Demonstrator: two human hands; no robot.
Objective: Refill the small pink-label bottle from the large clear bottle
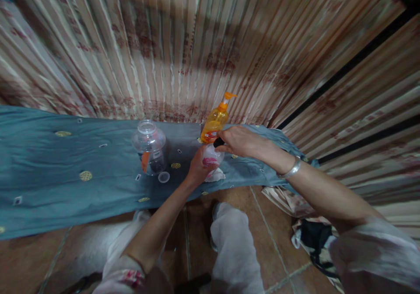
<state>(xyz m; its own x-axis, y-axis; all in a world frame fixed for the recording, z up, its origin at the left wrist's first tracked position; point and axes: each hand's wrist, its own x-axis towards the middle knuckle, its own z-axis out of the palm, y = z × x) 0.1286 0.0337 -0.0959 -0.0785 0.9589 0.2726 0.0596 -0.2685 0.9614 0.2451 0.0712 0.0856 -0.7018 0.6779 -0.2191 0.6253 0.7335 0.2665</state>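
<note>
The left hand [198, 165] wraps round a small bottle [211, 156] above the blue cloth [65, 162]. The right hand [238, 141] pinches its black cap [218, 142]. If it tips, it could spill, or bump the orange soap bottle [215, 125] just behind.

small bottle [211, 156]: mostly hidden between left hand [198, 168] and right hand [238, 141]; only pale body with pink patch and a dark cap tip show; label unreadable
left hand fingers: wrapped behind the bottle, tips out of sight
pump bottle [215, 123]: base hidden by right hand; label print too small
clear jar [149, 145]: contents unclear, orange bit inside blurred
teal cloth [49, 171]: cut off at left picture edge
curtain [197, 44]: motion-blurred, pattern illegible
dark item [313, 237]: on the floor, can't identify
</note>
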